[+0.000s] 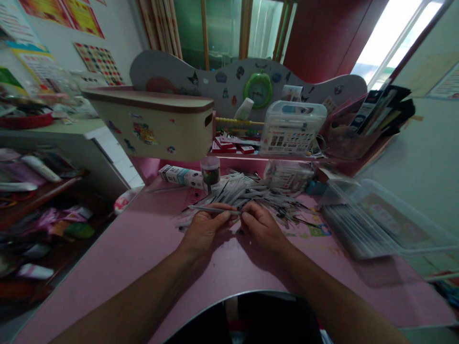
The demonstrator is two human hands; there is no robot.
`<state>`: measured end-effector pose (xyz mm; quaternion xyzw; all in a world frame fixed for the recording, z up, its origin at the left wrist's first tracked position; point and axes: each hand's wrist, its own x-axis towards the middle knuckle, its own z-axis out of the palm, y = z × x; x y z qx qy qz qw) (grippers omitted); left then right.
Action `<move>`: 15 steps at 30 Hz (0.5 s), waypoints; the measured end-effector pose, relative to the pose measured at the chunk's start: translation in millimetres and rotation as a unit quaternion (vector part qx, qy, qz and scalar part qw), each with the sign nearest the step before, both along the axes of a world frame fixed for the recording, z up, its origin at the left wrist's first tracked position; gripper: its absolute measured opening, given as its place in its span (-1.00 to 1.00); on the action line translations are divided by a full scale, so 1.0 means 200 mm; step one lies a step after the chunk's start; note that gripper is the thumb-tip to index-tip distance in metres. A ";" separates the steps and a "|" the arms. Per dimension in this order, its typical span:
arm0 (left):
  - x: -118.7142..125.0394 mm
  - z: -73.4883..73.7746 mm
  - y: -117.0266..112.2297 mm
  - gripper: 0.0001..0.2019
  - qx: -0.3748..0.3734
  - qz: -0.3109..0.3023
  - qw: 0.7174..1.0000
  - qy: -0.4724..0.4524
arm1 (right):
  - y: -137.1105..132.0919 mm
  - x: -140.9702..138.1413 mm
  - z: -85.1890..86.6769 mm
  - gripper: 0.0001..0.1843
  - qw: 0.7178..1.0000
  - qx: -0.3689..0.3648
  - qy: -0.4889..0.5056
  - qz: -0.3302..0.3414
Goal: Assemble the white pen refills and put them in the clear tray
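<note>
Over the pink desk, my left hand is closed around a slim greyish pen, which points left and lies nearly level. My right hand pinches at the pen's right end, where a small dark part shows between the two hands. Whether that part is a cap or the pen's own tip is too small to tell. Just behind the hands spreads a loose pile of pale, slender pens, several with black ends. A clear cup with dark contents stands at the pile's back left.
On the right, an open clear plastic box holds rows of thin pale sticks. A long printed carton lies behind left. The shelf above carries a cream bin, a clear carry case and a green clock.
</note>
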<state>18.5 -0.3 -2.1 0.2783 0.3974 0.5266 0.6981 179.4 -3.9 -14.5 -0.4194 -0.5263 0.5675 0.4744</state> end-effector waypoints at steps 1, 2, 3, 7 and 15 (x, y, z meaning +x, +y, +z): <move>0.00 0.00 0.00 -0.71 0.008 0.002 1.000 0.001 | 0.01 0.01 0.00 -0.70 1.000 0.010 -0.022 0.002; 0.00 0.00 0.00 -0.71 0.015 0.004 1.000 0.002 | 0.02 0.01 0.00 -0.62 0.999 0.020 -0.042 0.003; 0.00 0.00 0.00 -0.71 0.018 0.004 1.000 0.002 | 0.02 0.02 0.00 -0.57 0.998 0.027 -0.054 0.004; 0.01 -0.01 -0.01 -0.69 0.003 -0.003 1.000 -0.006 | 0.02 0.02 -0.01 -0.79 1.000 0.000 0.011 0.010; 0.00 -0.03 0.00 -0.72 0.020 -0.003 1.000 -0.011 | 0.02 0.01 -0.01 -0.63 1.000 0.002 -0.004 0.011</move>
